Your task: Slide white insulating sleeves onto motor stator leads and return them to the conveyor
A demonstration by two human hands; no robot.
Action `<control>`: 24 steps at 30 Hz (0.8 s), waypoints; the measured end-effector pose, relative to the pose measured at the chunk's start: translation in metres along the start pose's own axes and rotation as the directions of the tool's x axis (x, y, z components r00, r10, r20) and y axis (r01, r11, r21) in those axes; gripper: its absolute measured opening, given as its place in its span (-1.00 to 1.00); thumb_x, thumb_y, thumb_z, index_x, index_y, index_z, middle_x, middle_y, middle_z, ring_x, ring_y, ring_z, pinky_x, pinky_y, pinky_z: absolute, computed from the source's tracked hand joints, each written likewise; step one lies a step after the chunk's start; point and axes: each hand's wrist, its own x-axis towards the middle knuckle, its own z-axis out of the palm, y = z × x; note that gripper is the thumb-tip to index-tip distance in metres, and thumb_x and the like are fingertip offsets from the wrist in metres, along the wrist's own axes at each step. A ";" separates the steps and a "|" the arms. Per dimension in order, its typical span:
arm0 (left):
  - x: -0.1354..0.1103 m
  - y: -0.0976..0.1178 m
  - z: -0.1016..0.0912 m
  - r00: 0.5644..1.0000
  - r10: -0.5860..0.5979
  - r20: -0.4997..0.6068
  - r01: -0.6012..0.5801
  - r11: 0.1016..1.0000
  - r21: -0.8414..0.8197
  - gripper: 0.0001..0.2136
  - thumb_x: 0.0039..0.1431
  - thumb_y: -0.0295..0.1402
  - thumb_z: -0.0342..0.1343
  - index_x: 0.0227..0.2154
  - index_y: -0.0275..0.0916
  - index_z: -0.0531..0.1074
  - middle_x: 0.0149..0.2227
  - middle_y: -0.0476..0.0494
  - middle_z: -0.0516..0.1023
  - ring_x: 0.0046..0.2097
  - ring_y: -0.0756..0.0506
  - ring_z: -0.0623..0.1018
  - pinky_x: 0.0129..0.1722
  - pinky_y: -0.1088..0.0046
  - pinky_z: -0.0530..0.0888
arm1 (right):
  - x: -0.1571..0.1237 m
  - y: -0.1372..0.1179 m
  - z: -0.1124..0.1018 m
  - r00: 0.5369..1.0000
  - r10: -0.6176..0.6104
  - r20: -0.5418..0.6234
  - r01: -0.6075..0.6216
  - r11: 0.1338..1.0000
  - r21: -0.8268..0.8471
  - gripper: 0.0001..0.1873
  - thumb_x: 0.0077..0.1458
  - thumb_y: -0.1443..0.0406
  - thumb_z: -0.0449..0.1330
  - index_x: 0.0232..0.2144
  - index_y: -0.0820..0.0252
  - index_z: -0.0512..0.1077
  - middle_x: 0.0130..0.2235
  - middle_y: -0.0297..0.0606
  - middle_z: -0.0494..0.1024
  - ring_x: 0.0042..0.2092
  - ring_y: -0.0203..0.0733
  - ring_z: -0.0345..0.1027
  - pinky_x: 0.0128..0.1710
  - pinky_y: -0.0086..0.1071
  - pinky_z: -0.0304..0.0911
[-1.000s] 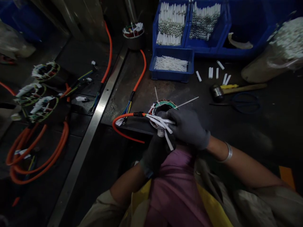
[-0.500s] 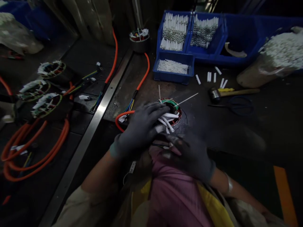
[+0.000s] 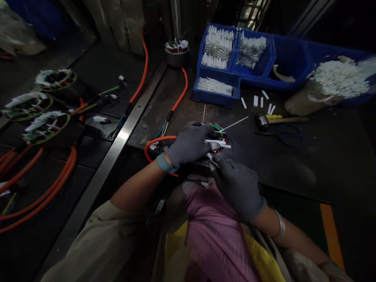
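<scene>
A motor stator [image 3: 217, 127] with green and dark red windings stands on the bench, partly hidden behind my left hand. My left hand [image 3: 192, 144], in a grey glove, rests over its near left side, fingers closed around white sleeves [image 3: 225, 146] that poke out to the right. Closer to my body, my right hand [image 3: 239, 187], gloved too, pinches the end of a short white tube [image 3: 209, 156] just below the left thumb. Two thin white ties [image 3: 236, 123] stick up and out from the stator. An orange cable [image 3: 160, 138] runs in from the left behind my left hand.
Blue bins [image 3: 255, 74] of white tubes stand at the back, with a small tray [image 3: 216, 98] of thin white ties in front. Loose tubes, a hammer [image 3: 289, 120], scissors [image 3: 289, 135] and a bag [image 3: 305, 98] lie right. Several stators [image 3: 58, 131] with orange cables stand left.
My right hand has moved up toward the stator and now pinches a white tube. The white sleeves by my left hand, fanned out earlier, now lie closer together. The view has shifted slightly.
</scene>
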 end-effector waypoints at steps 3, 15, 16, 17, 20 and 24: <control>0.000 -0.002 0.004 1.000 0.001 -0.023 0.000 1.000 0.011 -0.63 0.29 -0.24 0.29 0.10 -0.25 0.53 -0.02 -0.19 0.69 0.07 -0.28 0.61 0.21 0.16 0.39 | 0.007 -0.002 0.010 0.999 0.028 -0.042 -0.028 1.000 0.012 -0.66 0.46 0.28 0.02 -0.28 0.21 0.55 -0.45 -0.18 0.58 -0.45 -0.13 0.38 -0.41 -0.25 -0.03; -0.005 -0.015 -0.004 0.987 0.141 0.076 -0.135 0.988 -0.079 -0.67 0.39 -0.41 -0.01 0.12 -0.22 0.51 0.13 -0.21 0.62 0.16 -0.25 0.57 0.29 0.13 0.33 | 0.008 0.022 0.033 0.986 0.167 0.028 -0.169 0.983 0.076 -0.54 0.43 0.18 -0.06 -0.41 0.18 0.50 -0.46 -0.19 0.59 -0.46 -0.16 0.39 -0.44 -0.30 -0.07; -0.006 -0.019 -0.007 0.973 0.206 0.103 -0.193 0.974 -0.121 -0.65 0.35 -0.40 0.03 0.14 -0.19 0.50 0.16 -0.18 0.60 0.19 -0.24 0.55 0.31 0.15 0.31 | 0.006 0.021 0.031 0.986 0.161 0.039 -0.165 0.982 0.096 -0.55 0.44 0.17 -0.04 -0.40 0.18 0.50 -0.45 -0.20 0.59 -0.44 -0.15 0.41 -0.44 -0.31 -0.05; -0.007 -0.023 -0.009 0.956 0.266 0.123 -0.247 0.958 -0.148 -0.63 0.31 -0.40 0.09 0.15 -0.16 0.49 0.18 -0.16 0.59 0.21 -0.23 0.54 0.33 0.15 0.29 | 0.004 0.020 0.028 0.987 0.156 0.046 -0.160 0.981 0.107 -0.56 0.45 0.15 -0.02 -0.38 0.18 0.51 -0.43 -0.20 0.60 -0.42 -0.14 0.43 -0.43 -0.31 -0.02; -0.010 -0.029 -0.010 0.922 0.354 0.159 -0.336 0.933 -0.126 -0.54 0.15 -0.40 0.24 0.14 -0.17 0.49 0.14 -0.19 0.61 0.16 -0.27 0.57 0.35 0.13 0.24 | -0.005 0.012 0.021 0.987 0.156 0.031 -0.158 0.984 0.081 -0.65 0.42 0.09 0.11 -0.22 0.20 0.55 -0.31 -0.14 0.65 -0.34 -0.07 0.49 -0.39 -0.31 0.07; -0.012 -0.029 -0.001 0.934 0.337 0.120 -0.331 0.941 -0.064 -0.49 0.08 -0.39 0.32 0.15 -0.19 0.49 0.11 -0.22 0.63 0.14 -0.31 0.58 0.36 0.08 0.21 | -0.015 0.005 0.018 0.989 0.144 -0.042 -0.145 0.989 -0.021 -0.73 0.40 0.17 0.15 -0.09 0.24 0.56 -0.26 -0.07 0.66 -0.34 -0.05 0.49 -0.37 -0.29 0.15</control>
